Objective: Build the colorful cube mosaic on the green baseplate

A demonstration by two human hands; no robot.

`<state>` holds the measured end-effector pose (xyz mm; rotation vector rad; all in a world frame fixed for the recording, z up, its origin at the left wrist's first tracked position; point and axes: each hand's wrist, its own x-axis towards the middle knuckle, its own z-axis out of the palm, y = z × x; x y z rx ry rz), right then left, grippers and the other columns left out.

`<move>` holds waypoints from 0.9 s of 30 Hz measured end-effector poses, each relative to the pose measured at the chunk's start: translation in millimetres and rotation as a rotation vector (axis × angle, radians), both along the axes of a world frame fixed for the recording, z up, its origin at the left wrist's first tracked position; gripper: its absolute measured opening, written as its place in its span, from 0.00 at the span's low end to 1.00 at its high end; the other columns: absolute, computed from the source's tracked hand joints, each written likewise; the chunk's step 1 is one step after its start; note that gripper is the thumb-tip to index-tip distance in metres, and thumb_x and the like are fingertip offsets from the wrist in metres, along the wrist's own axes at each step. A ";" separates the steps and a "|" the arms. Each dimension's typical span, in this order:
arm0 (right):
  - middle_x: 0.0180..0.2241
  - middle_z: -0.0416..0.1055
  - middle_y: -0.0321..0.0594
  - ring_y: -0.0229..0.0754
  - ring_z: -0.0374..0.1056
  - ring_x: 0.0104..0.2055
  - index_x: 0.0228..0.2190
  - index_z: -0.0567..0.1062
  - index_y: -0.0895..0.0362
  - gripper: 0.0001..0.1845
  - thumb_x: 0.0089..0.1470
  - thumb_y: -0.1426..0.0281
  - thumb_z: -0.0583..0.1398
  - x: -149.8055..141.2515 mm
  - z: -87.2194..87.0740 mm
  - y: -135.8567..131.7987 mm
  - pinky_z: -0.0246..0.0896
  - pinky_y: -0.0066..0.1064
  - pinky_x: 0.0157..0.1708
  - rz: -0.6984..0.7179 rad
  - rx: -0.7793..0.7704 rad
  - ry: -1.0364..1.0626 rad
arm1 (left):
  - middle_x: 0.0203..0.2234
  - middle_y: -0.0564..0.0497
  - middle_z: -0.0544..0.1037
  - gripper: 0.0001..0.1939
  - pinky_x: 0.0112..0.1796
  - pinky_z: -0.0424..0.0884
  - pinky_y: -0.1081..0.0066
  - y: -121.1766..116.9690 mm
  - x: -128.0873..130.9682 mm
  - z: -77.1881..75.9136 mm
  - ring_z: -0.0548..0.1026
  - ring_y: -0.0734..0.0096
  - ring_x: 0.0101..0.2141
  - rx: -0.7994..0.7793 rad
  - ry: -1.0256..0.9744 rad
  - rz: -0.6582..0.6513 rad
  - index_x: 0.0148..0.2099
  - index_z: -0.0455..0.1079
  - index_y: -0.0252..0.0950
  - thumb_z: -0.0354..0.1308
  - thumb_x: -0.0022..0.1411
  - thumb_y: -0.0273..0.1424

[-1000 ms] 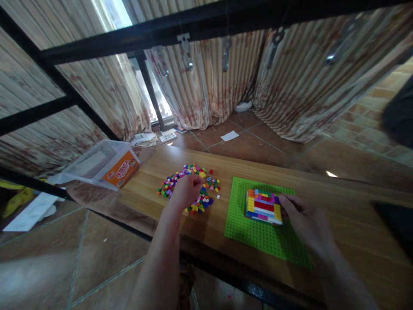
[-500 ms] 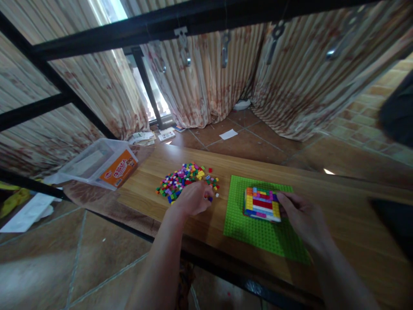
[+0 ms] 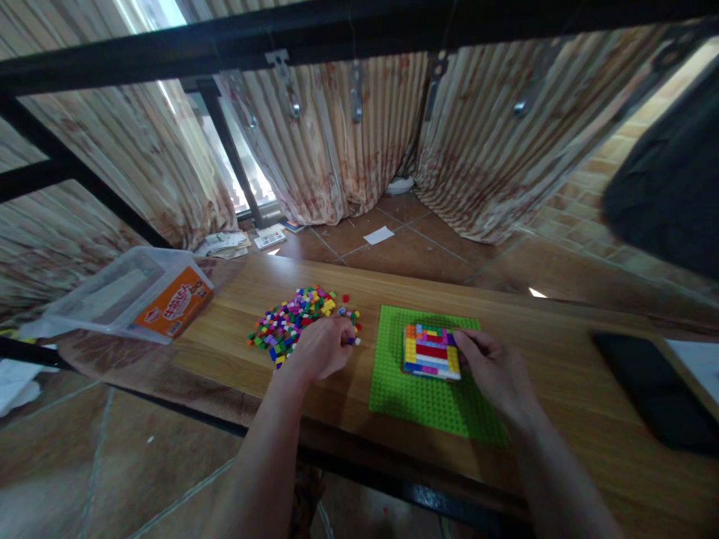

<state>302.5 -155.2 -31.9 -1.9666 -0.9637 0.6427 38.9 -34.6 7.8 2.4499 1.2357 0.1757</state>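
Beside the pile of small toy bricks, my left hand is closed, its fingers curled down. A small purple brick shows at its fingertips, partly hidden. On the green baseplate sits a rectangular block of toy bricks, with red, white, yellow, blue and orange rows on top. My right hand grips this block at its right edge, thumb near a purple brick at the back right corner. The fingers behind the block's right side are partly hidden.
A clear plastic box with an orange label stands at the table's left end. A black phone-like slab lies to the right, near a white sheet. A black metal bar crosses above the wooden table.
The view has swung right, so everything sits further left and the black slab shows more fully. My left fingers have shifted slightly by the pile; my right hand stays on the block.
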 end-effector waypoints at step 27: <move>0.31 0.79 0.41 0.45 0.73 0.32 0.39 0.82 0.58 0.26 0.53 0.50 0.58 -5.3 5.5 1.2 0.67 0.33 0.33 -0.009 0.056 0.101 | 0.25 0.52 0.78 0.04 0.32 0.66 0.74 2.3 20.0 -2.4 0.75 0.72 0.28 -0.037 -0.316 -0.027 0.32 0.72 0.34 0.58 0.59 0.22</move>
